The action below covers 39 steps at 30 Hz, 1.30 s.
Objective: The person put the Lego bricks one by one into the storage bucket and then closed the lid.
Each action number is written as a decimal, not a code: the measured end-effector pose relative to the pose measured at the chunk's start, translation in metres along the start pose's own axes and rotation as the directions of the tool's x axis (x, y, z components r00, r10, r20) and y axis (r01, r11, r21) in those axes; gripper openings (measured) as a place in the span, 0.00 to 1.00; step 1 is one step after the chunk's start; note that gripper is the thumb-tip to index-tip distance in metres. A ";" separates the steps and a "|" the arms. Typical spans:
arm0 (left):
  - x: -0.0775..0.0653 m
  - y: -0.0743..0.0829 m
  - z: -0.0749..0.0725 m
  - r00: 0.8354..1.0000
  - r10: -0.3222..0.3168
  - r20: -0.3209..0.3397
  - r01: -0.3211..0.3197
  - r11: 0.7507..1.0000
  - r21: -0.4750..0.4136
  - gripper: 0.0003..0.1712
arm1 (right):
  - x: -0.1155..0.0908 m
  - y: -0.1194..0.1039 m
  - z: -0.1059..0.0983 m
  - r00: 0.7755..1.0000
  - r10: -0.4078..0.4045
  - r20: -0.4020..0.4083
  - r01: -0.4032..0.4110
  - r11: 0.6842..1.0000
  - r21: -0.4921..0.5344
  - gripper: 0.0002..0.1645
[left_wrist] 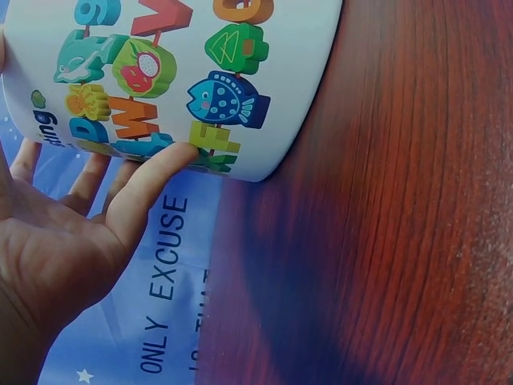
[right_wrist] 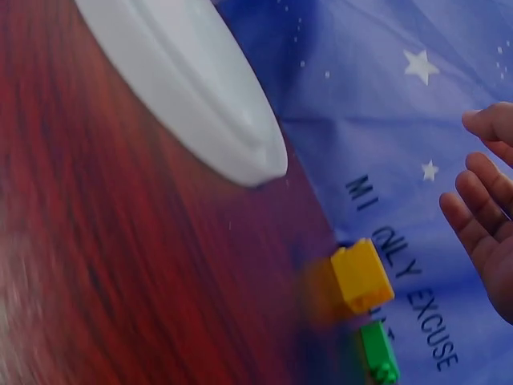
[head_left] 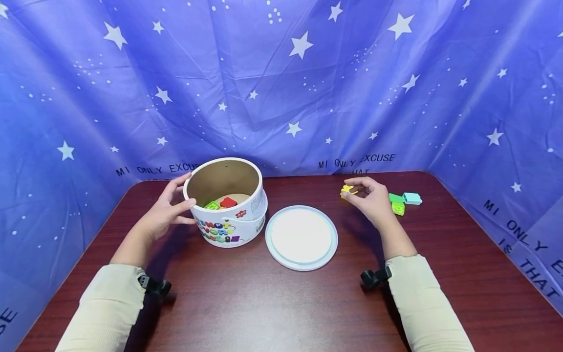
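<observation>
A white bucket with colourful printed letters and pictures stands upright at the left of the table. My left hand rests against its side with spread fingers, the thumb at the rim; the left wrist view shows a finger against the printed wall. Inside the bucket lie a red block and a light-green block. My right hand reaches over a yellow block, overlapping it in the head view. In the right wrist view its fingers are spread, apart from the yellow block on the table.
A round white lid lies on the dark red table between the hands. Right of the right hand sit a green block, a lime block and a pale-blue block. A starry blue curtain hangs around the table.
</observation>
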<state>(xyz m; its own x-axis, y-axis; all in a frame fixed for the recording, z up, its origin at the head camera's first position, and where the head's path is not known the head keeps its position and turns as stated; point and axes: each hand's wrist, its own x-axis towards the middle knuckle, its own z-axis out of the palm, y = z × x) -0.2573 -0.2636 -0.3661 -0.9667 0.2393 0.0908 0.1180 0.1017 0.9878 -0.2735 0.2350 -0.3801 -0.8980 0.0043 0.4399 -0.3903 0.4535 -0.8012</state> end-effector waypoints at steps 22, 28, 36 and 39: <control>0.000 0.000 0.000 1.000 -0.001 -0.008 0.001 1.000 0.000 0.42 | 0.004 0.042 -0.022 0.988 0.153 0.013 -0.149 0.975 -0.168 0.24; 0.000 -0.001 -0.001 1.000 -0.004 -0.006 0.004 1.000 0.002 0.42 | 0.009 0.049 -0.020 0.974 0.216 0.060 -0.196 0.951 -0.239 0.26; 0.000 -0.001 -0.001 1.000 0.001 -0.008 -0.001 1.000 0.000 0.42 | 0.018 0.052 -0.014 0.965 0.247 0.084 -0.204 0.914 -0.350 0.31; 0.000 -0.002 -0.001 1.000 0.001 -0.004 -0.001 1.000 0.000 0.41 | 0.020 0.052 -0.012 0.963 0.254 0.088 -0.206 0.908 -0.366 0.31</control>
<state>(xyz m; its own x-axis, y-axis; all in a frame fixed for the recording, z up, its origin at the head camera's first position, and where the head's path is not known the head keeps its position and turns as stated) -0.2582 -0.2649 -0.3674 -0.9675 0.2352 0.0925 0.1192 0.1018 0.9876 -0.3095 0.2692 -0.4083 -0.9820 0.0412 0.1845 -0.0949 0.7366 -0.6696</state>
